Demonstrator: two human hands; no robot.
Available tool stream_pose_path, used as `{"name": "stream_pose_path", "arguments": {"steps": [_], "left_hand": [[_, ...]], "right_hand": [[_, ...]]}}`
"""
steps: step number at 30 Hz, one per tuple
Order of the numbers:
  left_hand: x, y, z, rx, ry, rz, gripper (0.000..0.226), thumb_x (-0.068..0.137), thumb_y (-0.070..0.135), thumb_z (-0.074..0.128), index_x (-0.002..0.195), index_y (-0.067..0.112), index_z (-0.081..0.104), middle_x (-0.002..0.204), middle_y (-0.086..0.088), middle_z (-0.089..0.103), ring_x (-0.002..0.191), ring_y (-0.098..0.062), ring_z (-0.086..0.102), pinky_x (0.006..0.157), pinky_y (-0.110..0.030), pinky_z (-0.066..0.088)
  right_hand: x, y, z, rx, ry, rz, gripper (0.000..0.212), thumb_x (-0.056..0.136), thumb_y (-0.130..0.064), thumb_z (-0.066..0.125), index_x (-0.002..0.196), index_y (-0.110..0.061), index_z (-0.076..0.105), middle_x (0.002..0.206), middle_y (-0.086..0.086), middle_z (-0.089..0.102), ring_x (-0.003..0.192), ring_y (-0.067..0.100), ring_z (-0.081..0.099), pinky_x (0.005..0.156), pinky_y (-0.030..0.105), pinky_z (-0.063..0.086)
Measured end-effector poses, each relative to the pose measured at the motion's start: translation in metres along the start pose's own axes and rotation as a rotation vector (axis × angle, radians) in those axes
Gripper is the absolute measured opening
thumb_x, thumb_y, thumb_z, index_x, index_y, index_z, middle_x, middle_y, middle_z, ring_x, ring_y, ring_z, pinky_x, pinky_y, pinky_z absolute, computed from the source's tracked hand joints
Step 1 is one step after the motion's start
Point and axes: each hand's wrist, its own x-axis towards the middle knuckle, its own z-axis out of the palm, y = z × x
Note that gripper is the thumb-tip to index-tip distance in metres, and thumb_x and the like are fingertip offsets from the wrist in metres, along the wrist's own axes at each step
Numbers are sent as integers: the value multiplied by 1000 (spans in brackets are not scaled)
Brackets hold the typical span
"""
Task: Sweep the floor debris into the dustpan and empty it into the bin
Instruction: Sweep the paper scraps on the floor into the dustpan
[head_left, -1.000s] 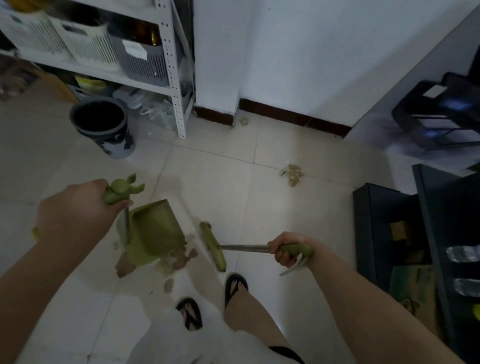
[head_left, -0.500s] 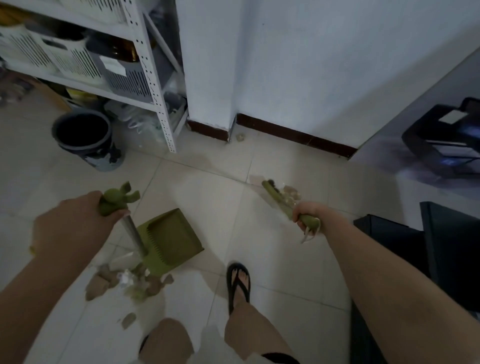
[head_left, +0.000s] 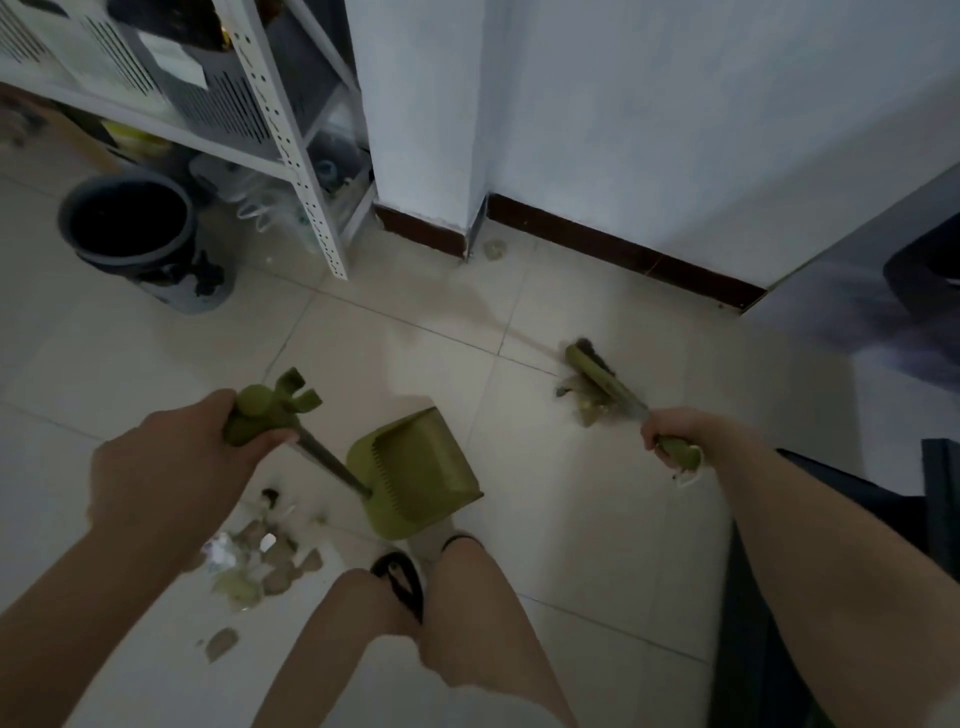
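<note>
My left hand (head_left: 171, 462) grips the green top of the dustpan handle. The green dustpan (head_left: 415, 475) hangs tilted on its metal rod just above the floor, in front of my feet. A pile of brown and pale debris (head_left: 260, 561) lies on the tiles left of the pan. My right hand (head_left: 680, 434) grips the green handle of the broom (head_left: 597, 374), whose head rests on the floor to the right against a small clump of debris (head_left: 579, 402). A dark grey bin (head_left: 130, 223) stands open at the far left.
A white metal shelf rack (head_left: 291, 140) with baskets stands behind the bin. A white wall corner with a dark skirting (head_left: 623, 254) runs across the back. One small scrap (head_left: 493, 249) lies by the corner. Dark furniture (head_left: 852, 519) stands at the right edge.
The broom head swung from beside the dustpan out to the right clump of debris. The dustpan lifted off the left pile and shifted right. I stepped closer to the wall.
</note>
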Motion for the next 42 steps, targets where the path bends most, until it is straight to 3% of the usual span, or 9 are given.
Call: {"name": "stream_pose_path", "arguments": {"steps": [7,10,14,18,21,25,31,37,42], "left_hand": [[13,-23,-41,-106,107,-17,48,78,76,49,79,29,42,67,-5,59,61,-31,59,65,-49,56],[34,-59,-65,-99,182,-48,61,68,90,41,80,30,40,66,-5,60,56,-30,59,60,-47,56],[45,-90,-81,-20,264,-30,62,67,94,31,78,33,39,58,0,57,49,-26,57,55,-40,56],[35,-69,-100,49,294,-23,57,73,87,30,71,30,37,50,-2,52,43,-25,53,54,-40,55],[32,-57,-111,48,290,-43,55,77,80,34,69,26,37,49,-4,52,42,-25,53,53,-39,55],[53,-48,-109,55,305,-60,57,74,83,31,70,27,38,50,-3,52,43,-25,53,52,-38,55],[105,-21,-100,123,292,-152,65,68,93,25,70,30,38,51,-1,53,43,-24,54,53,-39,56],[120,66,-95,55,206,-286,56,73,81,33,71,25,42,58,-3,56,54,-26,57,60,-39,56],[130,99,-80,-37,165,-366,54,74,81,35,72,27,43,58,0,56,52,-25,58,60,-38,56]], "right_hand": [[-70,-32,64,110,-232,94,10,68,-4,55,64,-5,46,42,9,47,32,18,44,38,19,41],[-101,-44,94,105,-346,70,30,58,-4,54,86,-4,45,54,10,47,35,17,45,39,21,37],[-134,-69,115,47,-449,20,40,73,-1,51,114,-1,49,59,8,44,33,13,44,37,18,37],[-132,-83,105,21,-501,83,71,84,-2,43,151,-4,21,47,3,42,31,12,38,37,10,30],[-127,-98,86,-14,-533,109,50,71,-9,51,120,-18,46,43,0,42,32,11,36,38,10,27],[-116,-136,44,46,-505,120,9,80,-7,49,82,-9,41,46,1,44,31,10,37,35,11,26],[-72,-224,-25,447,-441,67,21,82,-3,40,64,-11,39,38,3,42,24,9,43,26,10,31],[-23,-304,-84,31,-289,-130,14,84,2,43,72,-5,43,55,8,43,28,9,44,34,15,38],[17,-351,-134,24,-237,-154,19,86,2,41,69,-7,40,32,4,42,23,11,40,30,12,33]]}}
